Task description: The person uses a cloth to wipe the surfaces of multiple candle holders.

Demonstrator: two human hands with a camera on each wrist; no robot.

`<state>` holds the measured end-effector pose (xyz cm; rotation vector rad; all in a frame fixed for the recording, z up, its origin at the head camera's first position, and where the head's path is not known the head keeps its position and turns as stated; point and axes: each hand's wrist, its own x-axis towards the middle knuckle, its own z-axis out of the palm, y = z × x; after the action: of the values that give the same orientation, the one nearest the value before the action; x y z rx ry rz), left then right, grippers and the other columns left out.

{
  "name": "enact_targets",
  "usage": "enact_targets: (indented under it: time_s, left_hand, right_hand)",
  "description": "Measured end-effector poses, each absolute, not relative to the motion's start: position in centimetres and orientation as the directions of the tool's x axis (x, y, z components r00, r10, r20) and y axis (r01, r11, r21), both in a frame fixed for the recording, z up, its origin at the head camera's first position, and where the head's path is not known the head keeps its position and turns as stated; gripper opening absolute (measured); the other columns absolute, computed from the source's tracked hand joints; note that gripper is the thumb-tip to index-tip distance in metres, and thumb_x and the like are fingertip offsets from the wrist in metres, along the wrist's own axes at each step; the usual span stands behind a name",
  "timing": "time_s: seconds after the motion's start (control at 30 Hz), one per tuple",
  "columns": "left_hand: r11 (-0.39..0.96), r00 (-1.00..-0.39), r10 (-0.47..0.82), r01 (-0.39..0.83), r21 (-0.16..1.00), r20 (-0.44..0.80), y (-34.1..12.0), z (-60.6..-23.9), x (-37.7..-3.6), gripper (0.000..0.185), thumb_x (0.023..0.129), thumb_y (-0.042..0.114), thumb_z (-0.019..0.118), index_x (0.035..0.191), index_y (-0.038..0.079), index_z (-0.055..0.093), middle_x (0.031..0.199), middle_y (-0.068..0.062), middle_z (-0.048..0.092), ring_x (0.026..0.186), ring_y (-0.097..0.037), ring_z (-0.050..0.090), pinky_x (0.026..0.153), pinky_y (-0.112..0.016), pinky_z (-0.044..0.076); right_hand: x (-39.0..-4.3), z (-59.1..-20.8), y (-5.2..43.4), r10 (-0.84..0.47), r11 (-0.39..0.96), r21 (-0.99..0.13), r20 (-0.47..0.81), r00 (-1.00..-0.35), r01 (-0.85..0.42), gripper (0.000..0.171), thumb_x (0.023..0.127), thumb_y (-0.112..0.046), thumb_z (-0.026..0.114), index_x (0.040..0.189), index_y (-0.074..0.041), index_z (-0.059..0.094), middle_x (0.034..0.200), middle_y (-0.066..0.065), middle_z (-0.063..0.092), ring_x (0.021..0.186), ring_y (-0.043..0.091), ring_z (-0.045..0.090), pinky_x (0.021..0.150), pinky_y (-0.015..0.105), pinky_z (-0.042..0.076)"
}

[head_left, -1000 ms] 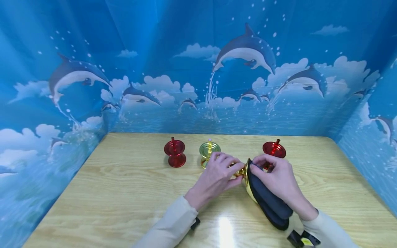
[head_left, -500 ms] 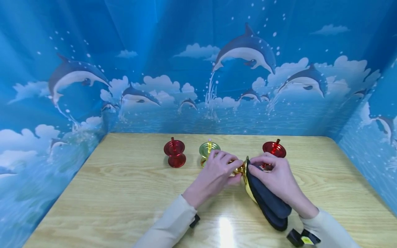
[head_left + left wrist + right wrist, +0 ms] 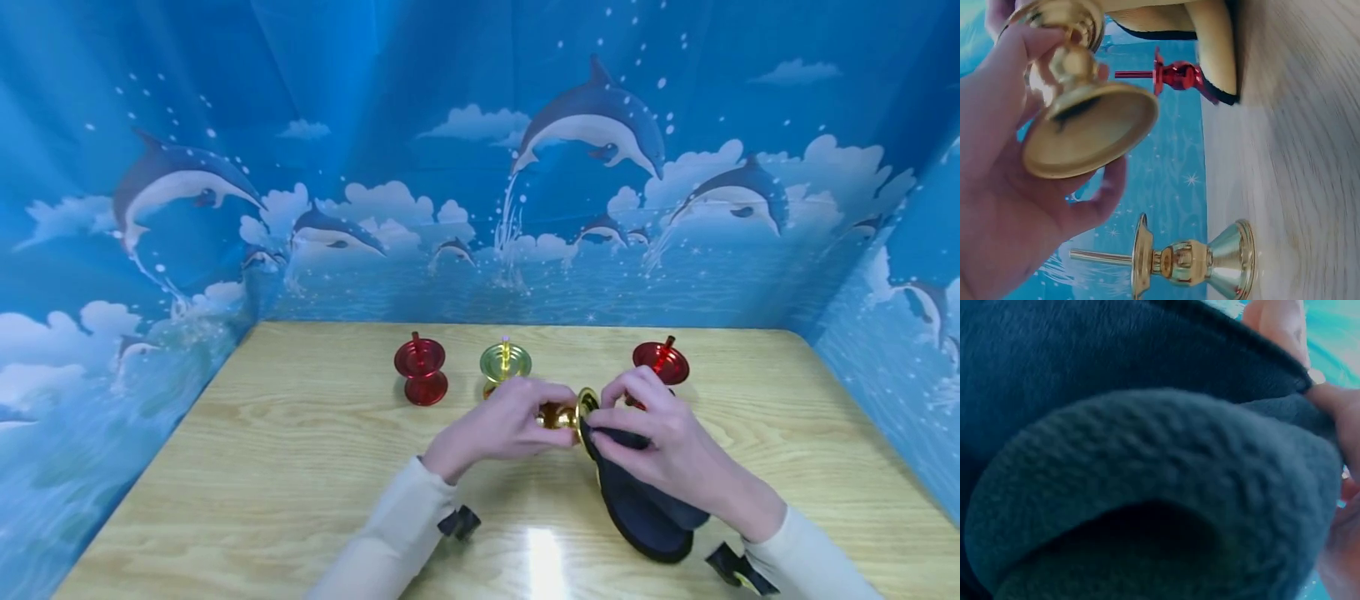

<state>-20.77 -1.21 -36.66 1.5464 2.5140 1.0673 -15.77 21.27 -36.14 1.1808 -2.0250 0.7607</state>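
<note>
My left hand (image 3: 502,421) grips a shiny gold candle holder (image 3: 558,417) by its stem, tipped on its side with the dish toward the right. In the left wrist view the fingers wrap the stem and the hollow flared base (image 3: 1091,131) faces the camera. My right hand (image 3: 667,433) pinches a thick dark fleecy cloth (image 3: 648,517) at the holder's dish. The cloth hangs down toward the table and has a pale yellow outer side (image 3: 1213,37) with black edging. It fills most of the right wrist view, hiding the holder there.
Along the back of the wooden table (image 3: 300,467) stand a red candle holder (image 3: 426,389), a greenish-gold one (image 3: 506,362) just behind my left hand, and another red one (image 3: 662,362) behind my right hand. A blue dolphin-print curtain (image 3: 420,275) encloses the table.
The gold candle holder has turned so its dish opening shows more. My left hand has rolled and moved slightly left. The right fingers have spread and shifted on the cloth.
</note>
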Motion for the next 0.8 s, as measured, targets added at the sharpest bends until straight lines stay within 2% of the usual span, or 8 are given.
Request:
enact_targets:
  time_s: [0.13, 0.23, 0.37, 0.47, 0.57, 0.63, 0.73, 0.8]
  left_hand:
    - [0.257, -0.527, 0.82, 0.69, 0.677, 0.224, -1.5, -36.2, -21.0, 0.005, 0.09, 0.018, 0.07, 0.088, 0.016, 0.065, 0.071, 0.007, 0.054, 0.064, -0.001, 0.046, 0.059, -0.015, 0.037]
    - [0.291, -0.547, 0.815, 0.671, 0.682, 0.19, -1.4, -36.0, -21.0, 0.003, 0.09, 0.019, 0.07, 0.091, 0.018, 0.067, 0.073, 0.008, 0.056, 0.065, -0.001, 0.048, 0.059, -0.016, 0.039]
    - [0.347, -0.562, 0.799, 0.72, 0.601, 0.213, -1.1, -35.9, -20.7, 0.012, 0.088, 0.021, 0.072, 0.099, 0.019, 0.068, 0.076, 0.009, 0.059, 0.066, 0.0, 0.049, 0.06, -0.014, 0.04]
    - [0.369, -0.573, 0.781, 0.744, 0.557, 0.247, -0.9, -35.9, -20.2, 0.026, 0.087, 0.023, 0.075, 0.109, 0.017, 0.063, 0.082, 0.009, 0.062, 0.07, 0.001, 0.052, 0.062, -0.011, 0.042]
    - [0.39, -0.569, 0.756, 0.789, 0.475, 0.324, -0.9, -35.9, -19.6, 0.038, 0.086, 0.025, 0.079, 0.115, 0.017, 0.057, 0.088, 0.01, 0.063, 0.075, -0.001, 0.053, 0.065, -0.011, 0.044]
    - [0.4, -0.54, 0.739, 0.832, 0.384, 0.402, -0.8, -36.0, -19.3, 0.039, 0.085, 0.023, 0.081, 0.114, 0.017, 0.057, 0.089, 0.009, 0.064, 0.078, -0.003, 0.054, 0.069, -0.014, 0.046]
    - [0.415, -0.483, 0.713, 0.875, 0.249, 0.509, -0.6, -36.3, -18.9, 0.036, 0.084, 0.021, 0.081, 0.113, 0.015, 0.06, 0.091, 0.008, 0.068, 0.079, -0.005, 0.057, 0.072, -0.018, 0.047]
    - [0.4, -0.475, 0.693, 0.879, 0.259, 0.542, -0.4, -36.5, -18.7, 0.034, 0.084, 0.018, 0.08, 0.112, 0.013, 0.061, 0.092, 0.006, 0.069, 0.079, -0.005, 0.058, 0.073, -0.017, 0.048]
  right_hand:
    - [-15.6, -36.2, 21.4, -0.548, 0.374, -0.167, 0.754, -0.362, -0.912, 0.026, 0.103, -0.034, 0.059, 0.096, -0.015, 0.077, 0.097, 0.001, 0.062, 0.088, 0.011, 0.053, 0.073, 0.015, 0.046]
    - [-15.8, -36.5, 21.6, -0.525, 0.352, -0.225, 0.756, -0.391, -0.909, 0.025, 0.102, -0.033, 0.06, 0.097, -0.014, 0.077, 0.096, 0.001, 0.065, 0.082, 0.008, 0.058, 0.069, 0.013, 0.051]
    - [-16.1, -36.9, 21.8, -0.46, 0.314, -0.301, 0.781, -0.421, -0.901, 0.02, 0.099, -0.029, 0.066, 0.096, -0.013, 0.078, 0.093, 0.002, 0.068, 0.079, 0.008, 0.062, 0.068, 0.014, 0.052]
    - [-16.1, -36.8, 22.0, -0.418, 0.296, -0.375, 0.776, -0.472, -0.878, 0.004, 0.092, -0.013, 0.076, 0.095, -0.012, 0.078, 0.091, 0.003, 0.07, 0.08, 0.008, 0.063, 0.068, 0.015, 0.052]
    - [-15.7, -36.6, 22.3, -0.368, 0.331, -0.468, 0.735, -0.569, -0.819, 0.024, 0.08, 0.007, 0.08, 0.095, -0.013, 0.078, 0.091, 0.002, 0.07, 0.083, 0.006, 0.064, 0.066, 0.015, 0.051]
    - [-15.5, -36.3, 22.5, -0.335, 0.363, -0.536, 0.688, -0.644, -0.762, 0.036, 0.073, 0.016, 0.08, 0.095, -0.013, 0.078, 0.093, 0.0, 0.07, 0.086, 0.004, 0.063, 0.063, 0.015, 0.051]
    - [-15.2, -36.1, 22.7, -0.31, 0.401, -0.585, 0.638, -0.705, -0.705, 0.038, 0.074, 0.017, 0.079, 0.096, -0.015, 0.078, 0.097, -0.003, 0.069, 0.089, 0.003, 0.062, 0.061, 0.017, 0.049]
    - [-15.2, -35.9, 22.7, -0.325, 0.408, -0.56, 0.649, -0.688, -0.721, 0.032, 0.079, 0.011, 0.079, 0.096, -0.015, 0.078, 0.098, -0.003, 0.068, 0.09, 0.004, 0.062, 0.065, 0.016, 0.05]
